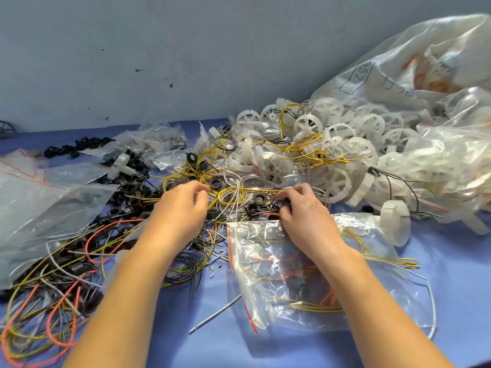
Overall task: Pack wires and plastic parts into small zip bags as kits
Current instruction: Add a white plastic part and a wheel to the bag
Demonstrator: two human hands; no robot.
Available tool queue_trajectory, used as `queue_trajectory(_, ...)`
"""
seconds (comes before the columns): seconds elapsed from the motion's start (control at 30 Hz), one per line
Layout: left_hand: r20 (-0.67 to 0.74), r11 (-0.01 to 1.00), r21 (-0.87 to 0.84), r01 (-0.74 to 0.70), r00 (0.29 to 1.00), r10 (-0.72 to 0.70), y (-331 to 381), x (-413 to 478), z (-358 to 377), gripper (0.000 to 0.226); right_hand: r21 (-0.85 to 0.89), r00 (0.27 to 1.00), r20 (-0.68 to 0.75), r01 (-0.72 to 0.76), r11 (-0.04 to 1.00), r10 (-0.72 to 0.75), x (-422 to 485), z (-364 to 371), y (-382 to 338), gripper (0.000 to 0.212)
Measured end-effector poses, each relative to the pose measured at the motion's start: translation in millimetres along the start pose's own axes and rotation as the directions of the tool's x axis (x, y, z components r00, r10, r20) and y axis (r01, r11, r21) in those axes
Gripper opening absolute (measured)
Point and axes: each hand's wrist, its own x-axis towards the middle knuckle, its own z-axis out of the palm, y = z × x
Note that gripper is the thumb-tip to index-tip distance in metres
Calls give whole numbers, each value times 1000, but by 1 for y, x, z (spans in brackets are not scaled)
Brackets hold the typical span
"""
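Note:
My left hand (183, 208) is curled over a tangle of yellow wires (225, 192), thumb and forefinger pinching into the loops. My right hand (300, 208) curls its fingers round a small black ring (285, 202) at the edge of the same tangle. More black rings (259, 198) lie between the hands. A clear zip bag (265, 264) with a red seal line lies flat under my right wrist. It holds yellow and orange wires and a dark ring. White plastic wheels (340, 181) are heaped to the right.
Loose orange, yellow and grey wires (58, 288) sprawl at the left front on the blue table (451, 288). Empty clear bags (39, 208) lie at the left. Large plastic sacks (425, 75) of white parts fill the right rear. A grey wall stands behind.

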Motion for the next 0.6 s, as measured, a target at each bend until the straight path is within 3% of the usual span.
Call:
queue_trajectory(0.2, 15, 997, -45, -62, 998, 63, 33, 7, 29, 29, 54, 1000, -7, -20, 998, 21, 4, -2, 8, 27)
queue_trajectory(0.33, 52, 993, -73, -88, 994, 92, 47, 13, 43, 30, 186, 983, -132, -101, 977, 127, 10, -11, 10, 24)
queue_trajectory(0.4, 64, 992, -77, -97, 993, 102, 54, 15, 49, 30, 227, 936, -272, -161, 960, 221, 12, -15, 15, 20)
queue_trajectory(0.5, 75, 990, -91, -106, 991, 113, 66, 16, 57, 30, 278, 798, -449, -303, 912, 402, 13, -25, 25, 17)
queue_trajectory(0.6, 85, 987, -96, -125, 987, 133, 75, 16, 62, 31, 264, 798, -391, -380, 887, 458, 14, -31, 32, 24)
